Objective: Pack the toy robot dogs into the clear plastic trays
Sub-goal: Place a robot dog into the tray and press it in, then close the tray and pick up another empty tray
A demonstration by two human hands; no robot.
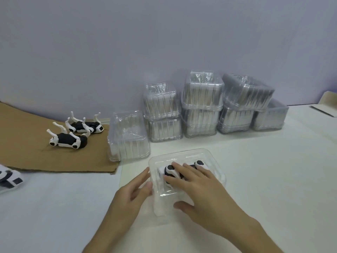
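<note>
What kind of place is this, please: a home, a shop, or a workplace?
Most likely a workplace, a packing table: stacks of clear trays stand by the wall, loose toy dogs lie on cardboard, and the right hand presses one dog into a tray.

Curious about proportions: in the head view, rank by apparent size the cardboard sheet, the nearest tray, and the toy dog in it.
1. Cardboard sheet, partly out of frame.
2. Tray.
3. Toy dog, partly under the right hand.
</note>
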